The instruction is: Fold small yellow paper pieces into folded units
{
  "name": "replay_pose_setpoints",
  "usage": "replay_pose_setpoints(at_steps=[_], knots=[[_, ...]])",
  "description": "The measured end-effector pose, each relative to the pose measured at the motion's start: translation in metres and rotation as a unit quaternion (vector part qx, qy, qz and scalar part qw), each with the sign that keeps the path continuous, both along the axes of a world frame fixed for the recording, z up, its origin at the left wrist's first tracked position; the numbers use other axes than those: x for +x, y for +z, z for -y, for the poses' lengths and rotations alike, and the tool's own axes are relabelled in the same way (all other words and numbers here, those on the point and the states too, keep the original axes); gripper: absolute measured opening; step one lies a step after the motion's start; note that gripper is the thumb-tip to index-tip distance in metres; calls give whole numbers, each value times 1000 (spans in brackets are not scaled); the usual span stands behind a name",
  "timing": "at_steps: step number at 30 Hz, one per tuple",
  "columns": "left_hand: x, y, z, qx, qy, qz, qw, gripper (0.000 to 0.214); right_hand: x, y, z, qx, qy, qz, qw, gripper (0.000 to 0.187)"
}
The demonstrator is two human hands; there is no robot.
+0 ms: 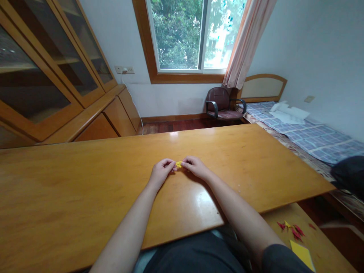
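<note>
A small piece of folded yellow paper [178,164] is pinched between my two hands, just above the wooden table [93,182]. The fingertips of my left hand [163,170] close on its left end. On its right end, the thumb and fingers of my right hand [195,167] are pressed together. The paper's exact folds are too small to make out, and the fingers cover part of it.
A lower surface [280,212] at the right bears several small red folded pieces [297,232], a yellow one [287,224] and a stack of yellow paper [302,254]. Beyond the table stand an armchair [223,102], a bed [318,140] and a glass-door cabinet [54,76].
</note>
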State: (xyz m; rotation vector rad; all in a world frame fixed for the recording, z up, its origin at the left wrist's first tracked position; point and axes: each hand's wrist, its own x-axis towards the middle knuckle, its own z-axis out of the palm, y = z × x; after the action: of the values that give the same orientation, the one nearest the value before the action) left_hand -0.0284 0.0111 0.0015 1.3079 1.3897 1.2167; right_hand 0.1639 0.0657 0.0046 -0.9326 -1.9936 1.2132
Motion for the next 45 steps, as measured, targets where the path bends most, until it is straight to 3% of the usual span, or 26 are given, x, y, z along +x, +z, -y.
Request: replay_pose_setpoints(at_steps=[3,5,9,14,26,33,45], knots=[[3,4,4,104,16,-84,991,24,1,2,0,-33,3,-17,999,30],[6,7,7,157,-22,-127,979,21,2,4,1,-71,5,-35,997,33],[10,11,10,209,-83,-191,955,21,6,10,3,-130,19,-62,989,34],[6,10,9,254,-80,-246,932,19,9,11,3,-156,47,-59,985,31],[1,9,8,239,-29,-247,939,15,8,3,2,-87,26,-129,988,35],[2,10,7,202,-22,-245,948,16,9,2,0,40,-3,-84,996,27],[5,15,9,182,-37,-222,957,21,6,3,3,46,2,-42,998,29]])
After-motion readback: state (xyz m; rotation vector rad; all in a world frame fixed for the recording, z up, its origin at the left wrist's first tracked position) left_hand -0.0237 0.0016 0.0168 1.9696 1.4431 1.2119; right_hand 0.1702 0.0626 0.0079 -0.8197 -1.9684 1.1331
